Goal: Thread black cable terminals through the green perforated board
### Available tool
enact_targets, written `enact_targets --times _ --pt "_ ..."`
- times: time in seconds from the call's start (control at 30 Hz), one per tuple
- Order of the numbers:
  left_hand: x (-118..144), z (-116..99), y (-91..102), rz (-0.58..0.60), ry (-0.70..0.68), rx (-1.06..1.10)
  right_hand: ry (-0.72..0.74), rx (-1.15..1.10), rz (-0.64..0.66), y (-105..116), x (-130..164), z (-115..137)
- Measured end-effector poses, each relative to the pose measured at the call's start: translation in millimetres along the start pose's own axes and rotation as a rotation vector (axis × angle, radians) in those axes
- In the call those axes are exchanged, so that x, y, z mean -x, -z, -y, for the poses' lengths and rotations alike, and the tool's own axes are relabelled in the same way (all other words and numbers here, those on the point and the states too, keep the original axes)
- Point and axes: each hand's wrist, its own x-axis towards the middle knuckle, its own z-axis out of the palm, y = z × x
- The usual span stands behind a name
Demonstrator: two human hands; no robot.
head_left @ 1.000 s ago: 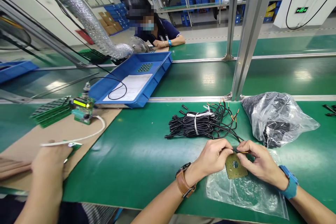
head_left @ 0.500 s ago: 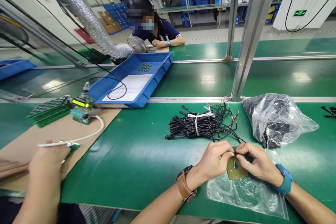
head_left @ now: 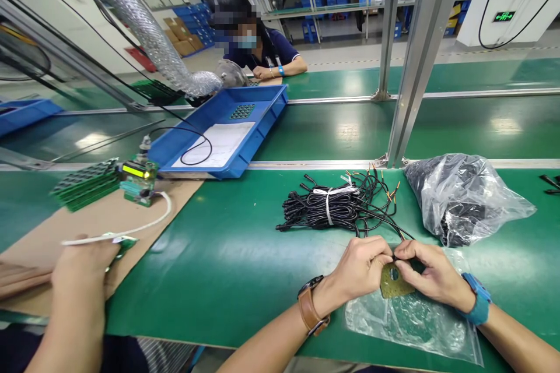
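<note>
Olive-brown and flat, with a round hole in it, the plate sits between the two hands just above the green table, over the near edge of a clear bag lying flat there. The left hand has its fingers curled and pinched on the plate's upper left corner. The right hand pinches the upper right side, thumb and forefinger pressed together over a thin black wire where it meets the plate. The fingertips of both hands nearly touch above the hole. The wire runs back to a bundle of black cables tied with white bands, lying just beyond the hands, their bare yellow tips fanned out to the right. Right of the bundle is a crumpled sack of clear plastic with dark parts inside.

At far left a co-worker's hand rests on a cardboard sheet, holding a white cable that leads to a small board with a lit display, beside a stack of green boards. Behind lies a blue tray with paper in it. Across the line another person sits at the far table.
</note>
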Motion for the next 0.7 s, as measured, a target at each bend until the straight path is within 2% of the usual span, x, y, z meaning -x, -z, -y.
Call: enact_targets --times 0.23,0.5,0.7 --pt "0.4 2.4 -0.3 0.019 0.031 -0.018 -0.031 -0.005 0.020 -4.1 3.1 -6.0" --pt "-7.2 -1.2 13.2 0.167 0.053 -0.098 -0.111 0.011 0.022 4.6 -2.8 -6.1" --pt "-6.3 3.8 10.8 0.113 0.078 -0.114 -0.092 0.030 0.034 7.1 -4.6 -4.2"
